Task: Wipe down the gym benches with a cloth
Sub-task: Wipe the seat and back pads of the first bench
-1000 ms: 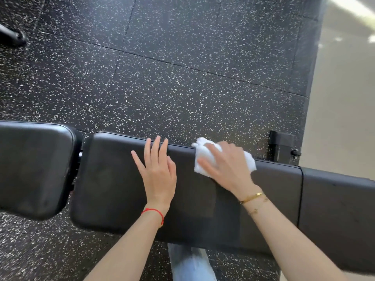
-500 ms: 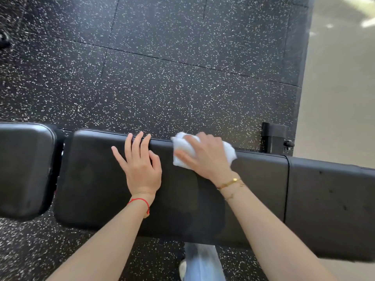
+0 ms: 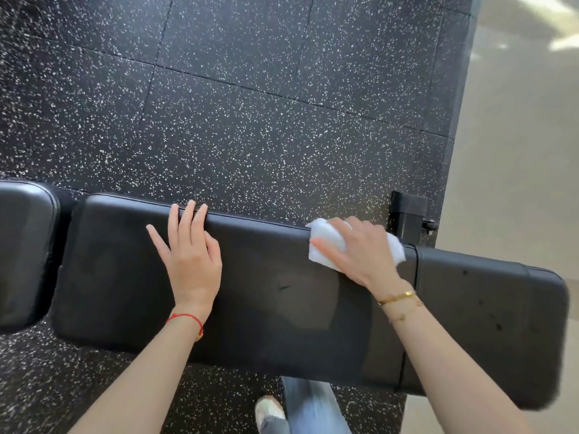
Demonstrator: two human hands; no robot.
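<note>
A speckled black rubber floor point(image 3: 250, 114) spreads wide and open beyond the far edge of the bench; a pale floor point(image 3: 517, 183) borders it on the right. The long black bench pad point(image 3: 282, 308) runs left to right, with a separate pad point(image 3: 22, 252) past a gap on the left. A black post point(image 3: 407, 217) stands just behind the far edge. The left hand point(image 3: 191, 264) lies flat, fingers released, tips over the far edge. The right hand point(image 3: 360, 249) grasps the white cloth point(image 3: 326, 245) at that edge.
</note>
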